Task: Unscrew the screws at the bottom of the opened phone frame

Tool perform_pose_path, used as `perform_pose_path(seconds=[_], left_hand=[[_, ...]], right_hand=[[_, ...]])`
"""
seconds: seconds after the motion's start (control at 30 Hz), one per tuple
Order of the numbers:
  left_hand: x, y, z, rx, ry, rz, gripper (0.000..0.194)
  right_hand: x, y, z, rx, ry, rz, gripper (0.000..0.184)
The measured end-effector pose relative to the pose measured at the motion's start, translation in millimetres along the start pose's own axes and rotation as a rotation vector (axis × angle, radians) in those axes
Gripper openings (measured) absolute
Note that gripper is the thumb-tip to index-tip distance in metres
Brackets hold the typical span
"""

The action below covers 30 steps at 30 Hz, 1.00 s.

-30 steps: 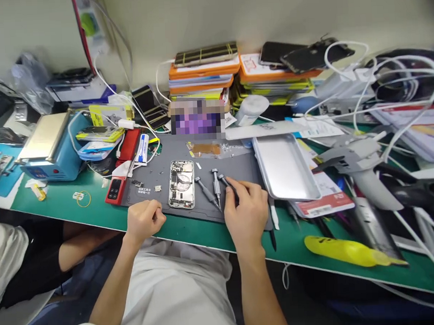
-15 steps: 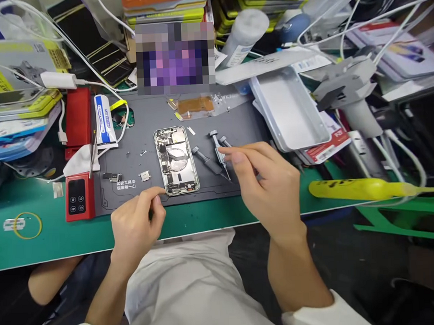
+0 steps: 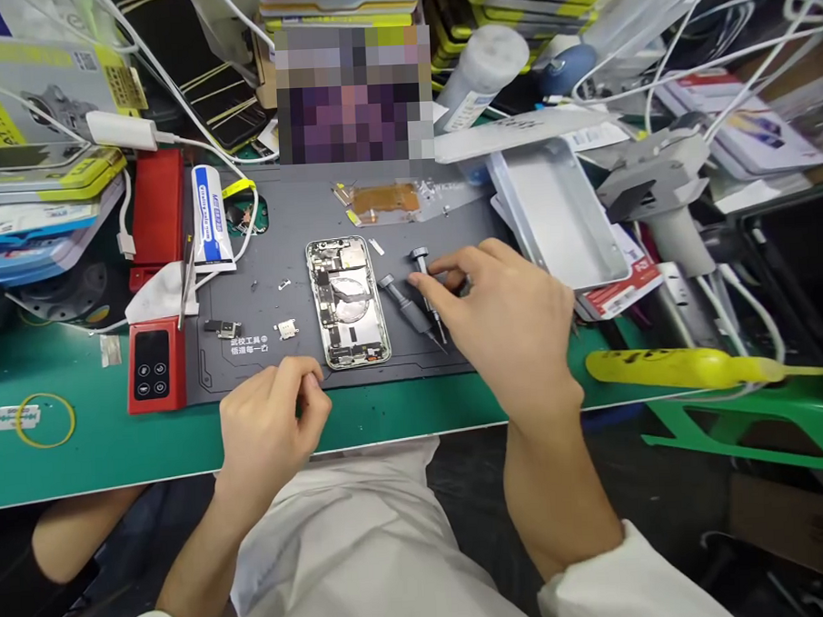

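An opened smartphone (image 3: 369,324) lies on the dark work mat, its circuit boards and metal shell showing. My left hand (image 3: 270,422) is just below its lower left corner, fingers curled and thumb against the index finger; nothing shows in them. Right of the phone, my right hand (image 3: 511,318) has its thumb and bent fingers closed around a grey precision screwdriver (image 3: 419,255) standing among others on the mat. Another screwdriver (image 3: 406,304) lies beside it, nearer the phone. My right hand hides part of this group. Left of the phone are a small metal bracket (image 3: 287,329) and a camera module (image 3: 222,329).
A red device (image 3: 156,365) with touch buttons bounds the mat on the left, near a glue tube (image 3: 209,217). An open white tray (image 3: 563,211) and a yellow bottle (image 3: 659,366) are at right. A pixelated screen (image 3: 353,93) stands behind. Another person's arm (image 3: 87,532) shows lower left.
My right hand has lowered onto the screwdrivers, its fingers bending around one. My left hand has drawn away from the phone's corner, its index finger curling in. The whole view has shifted slightly.
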<state>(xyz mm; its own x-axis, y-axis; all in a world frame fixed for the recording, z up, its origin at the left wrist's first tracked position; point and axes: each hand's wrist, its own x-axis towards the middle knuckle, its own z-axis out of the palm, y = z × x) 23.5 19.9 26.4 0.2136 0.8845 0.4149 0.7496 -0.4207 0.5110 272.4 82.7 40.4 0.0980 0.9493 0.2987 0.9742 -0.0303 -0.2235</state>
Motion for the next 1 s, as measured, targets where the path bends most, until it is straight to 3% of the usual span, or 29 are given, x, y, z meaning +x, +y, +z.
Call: perform_pose_path(seconds=[0.17,0.33,0.4,0.5,0.6,0.73,1.0], left_hand=[[0,1,0.5,0.005,-0.005,0.001,0.017],[-1,2,0.7,0.013,-0.015,-0.019,0.018],[-1,2,0.5,0.01,-0.022,-0.029,0.018],[-1,2,0.2,0.002,-0.033,-0.028,0.017],[-1,2,-0.1,-0.006,-0.026,-0.016,0.017],[1,2,-0.7,-0.003,-0.023,0.001,0.019],[1,2,-0.9,-0.001,-0.03,0.003,0.021]], right_hand=[[-4,-3,-6,0.211,0.06,0.104,0.029],[-27,-40,2,0.836,0.394,0.095,0.012],[-38,-57,10,0.99,0.305,0.0,0.01],[-47,-69,24,1.011,0.262,-0.101,0.033],[-49,-67,34,0.939,0.287,-0.235,0.048],[-48,-59,39,0.87,0.355,-0.39,0.049],[-50,-61,44,0.826,0.304,-0.411,0.051]])
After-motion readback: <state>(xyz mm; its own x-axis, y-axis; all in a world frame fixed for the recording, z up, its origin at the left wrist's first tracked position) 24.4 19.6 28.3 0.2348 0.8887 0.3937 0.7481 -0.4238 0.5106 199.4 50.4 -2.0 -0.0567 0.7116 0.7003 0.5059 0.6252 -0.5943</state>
